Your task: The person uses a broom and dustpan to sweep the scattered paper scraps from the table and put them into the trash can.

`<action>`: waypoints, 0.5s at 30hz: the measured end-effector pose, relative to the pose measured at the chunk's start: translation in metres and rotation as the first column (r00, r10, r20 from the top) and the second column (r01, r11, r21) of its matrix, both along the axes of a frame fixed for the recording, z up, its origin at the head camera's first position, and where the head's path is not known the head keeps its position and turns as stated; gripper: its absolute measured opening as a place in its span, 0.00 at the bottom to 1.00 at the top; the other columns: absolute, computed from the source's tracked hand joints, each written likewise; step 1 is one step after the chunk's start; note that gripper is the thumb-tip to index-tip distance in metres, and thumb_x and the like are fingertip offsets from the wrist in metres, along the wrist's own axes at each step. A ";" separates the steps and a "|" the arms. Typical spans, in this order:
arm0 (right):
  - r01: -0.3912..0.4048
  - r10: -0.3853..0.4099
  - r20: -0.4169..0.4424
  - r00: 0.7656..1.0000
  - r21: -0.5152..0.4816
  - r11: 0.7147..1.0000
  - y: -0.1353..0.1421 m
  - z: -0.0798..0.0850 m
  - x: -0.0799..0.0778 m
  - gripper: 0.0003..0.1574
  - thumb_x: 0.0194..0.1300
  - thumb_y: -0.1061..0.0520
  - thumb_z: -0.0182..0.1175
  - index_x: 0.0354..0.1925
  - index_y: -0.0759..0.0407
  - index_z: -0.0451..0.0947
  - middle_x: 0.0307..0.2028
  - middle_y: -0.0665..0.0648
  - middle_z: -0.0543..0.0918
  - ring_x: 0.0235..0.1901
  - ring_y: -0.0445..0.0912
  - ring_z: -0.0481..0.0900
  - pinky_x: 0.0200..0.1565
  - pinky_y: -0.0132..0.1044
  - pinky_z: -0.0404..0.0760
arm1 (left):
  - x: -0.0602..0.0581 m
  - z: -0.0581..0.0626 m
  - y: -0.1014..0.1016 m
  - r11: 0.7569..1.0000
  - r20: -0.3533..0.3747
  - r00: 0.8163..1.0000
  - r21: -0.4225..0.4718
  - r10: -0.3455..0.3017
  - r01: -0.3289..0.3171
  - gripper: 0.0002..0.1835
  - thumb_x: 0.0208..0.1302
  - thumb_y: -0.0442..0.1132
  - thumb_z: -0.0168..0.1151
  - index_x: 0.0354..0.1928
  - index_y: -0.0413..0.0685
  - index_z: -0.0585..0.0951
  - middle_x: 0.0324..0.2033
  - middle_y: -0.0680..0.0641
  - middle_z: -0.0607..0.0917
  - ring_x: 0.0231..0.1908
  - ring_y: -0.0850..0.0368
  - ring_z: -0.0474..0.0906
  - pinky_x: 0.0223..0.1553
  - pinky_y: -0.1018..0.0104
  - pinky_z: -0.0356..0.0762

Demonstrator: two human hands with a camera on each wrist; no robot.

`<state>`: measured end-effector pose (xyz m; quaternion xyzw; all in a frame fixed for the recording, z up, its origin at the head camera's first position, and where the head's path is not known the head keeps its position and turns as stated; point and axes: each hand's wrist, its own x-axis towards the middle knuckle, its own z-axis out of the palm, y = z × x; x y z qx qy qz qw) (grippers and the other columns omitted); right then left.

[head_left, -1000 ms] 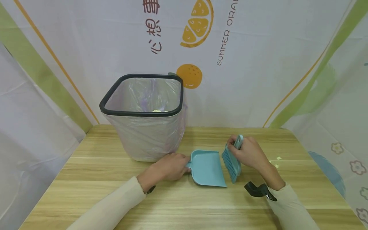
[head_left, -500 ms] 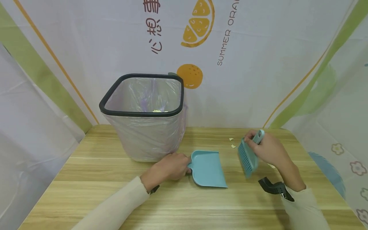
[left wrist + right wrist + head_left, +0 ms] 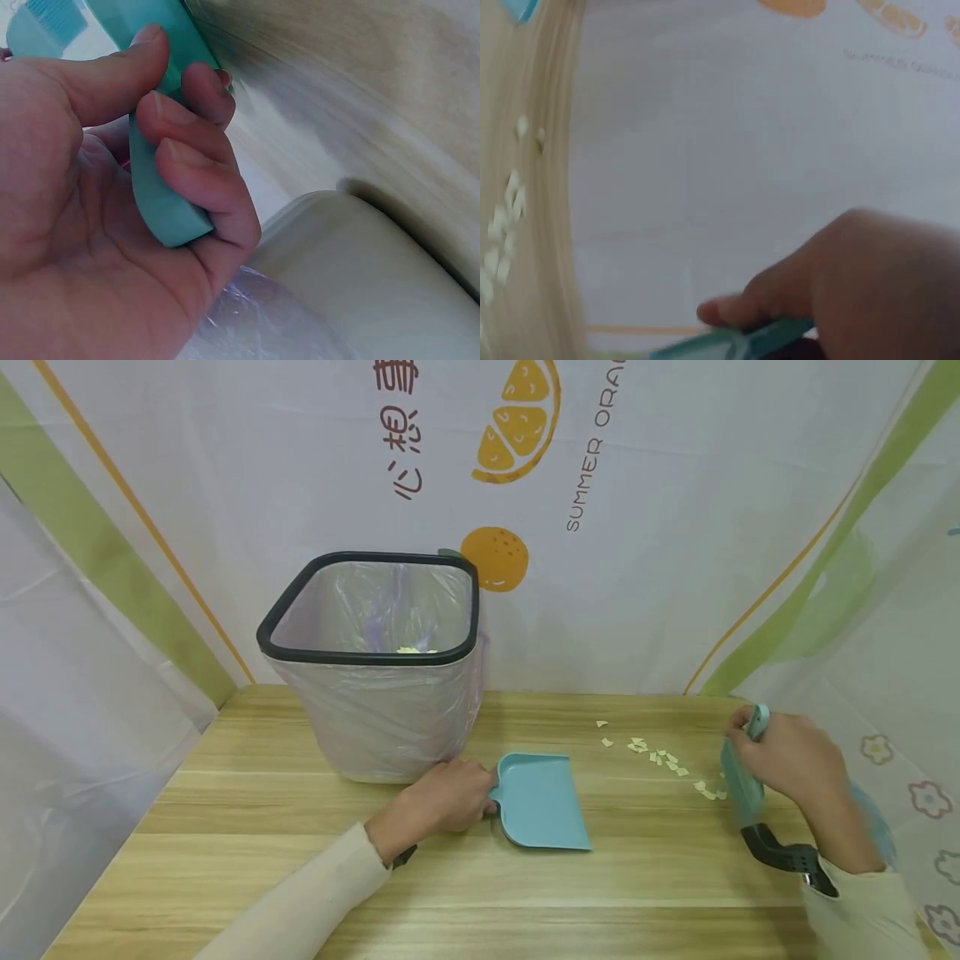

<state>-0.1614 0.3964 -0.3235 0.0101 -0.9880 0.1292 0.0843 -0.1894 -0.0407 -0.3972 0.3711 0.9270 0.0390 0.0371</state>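
A light blue dustpan [image 3: 540,800] lies on the table, its wide edge facing right. My left hand [image 3: 453,795] holds it by the handle; in the left wrist view, fingers curl around that teal handle [image 3: 166,196]. Over at the table's right end, my right hand [image 3: 795,758] grips a matching small brush [image 3: 742,781], blurred in the head view. Only part of the brush handle [image 3: 780,335] shows in the right wrist view. Small pale yellow paper scraps [image 3: 663,758] are strewn in a slanting line between dustpan and brush.
A bin [image 3: 390,718] with a dark rim and a clear liner stands at the back left, close behind my left hand. Pale scraps [image 3: 411,650] show inside it. A printed white curtain [image 3: 637,568] borders the wooden table [image 3: 480,893] at the back and sides.
My right hand has carried the brush rightward, away from the dustpan, to the table's right end. More paper scraps are now uncovered. The left hand and dustpan have stayed nearly still.
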 end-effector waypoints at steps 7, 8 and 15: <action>0.094 -0.097 0.034 0.995 0.067 0.993 0.024 -0.012 0.004 0.30 0.83 0.45 0.45 0.20 0.51 0.61 0.20 0.53 0.63 0.20 0.49 0.62 0.22 0.42 0.63 | 0.002 0.001 -0.001 1.000 -0.009 1.000 -0.012 -0.002 0.002 0.12 0.76 0.46 0.73 0.38 0.46 0.83 0.30 0.50 0.82 0.30 0.55 0.79 0.35 0.53 0.85; 0.084 -0.088 0.052 0.995 0.068 0.994 0.027 -0.014 0.002 0.29 0.83 0.46 0.46 0.22 0.52 0.65 0.20 0.54 0.65 0.21 0.49 0.63 0.23 0.43 0.64 | 0.002 0.001 -0.001 1.000 -0.009 1.000 -0.010 -0.002 0.002 0.13 0.76 0.46 0.73 0.38 0.46 0.83 0.30 0.50 0.81 0.30 0.55 0.79 0.35 0.53 0.85; -0.056 0.050 0.063 0.997 0.087 0.995 0.031 -0.026 -0.014 0.12 0.82 0.54 0.58 0.44 0.59 0.84 0.30 0.62 0.83 0.28 0.58 0.78 0.28 0.54 0.76 | 0.001 0.000 -0.001 1.000 0.000 1.000 -0.004 -0.010 0.010 0.12 0.76 0.45 0.73 0.37 0.46 0.83 0.30 0.50 0.82 0.30 0.56 0.79 0.34 0.53 0.85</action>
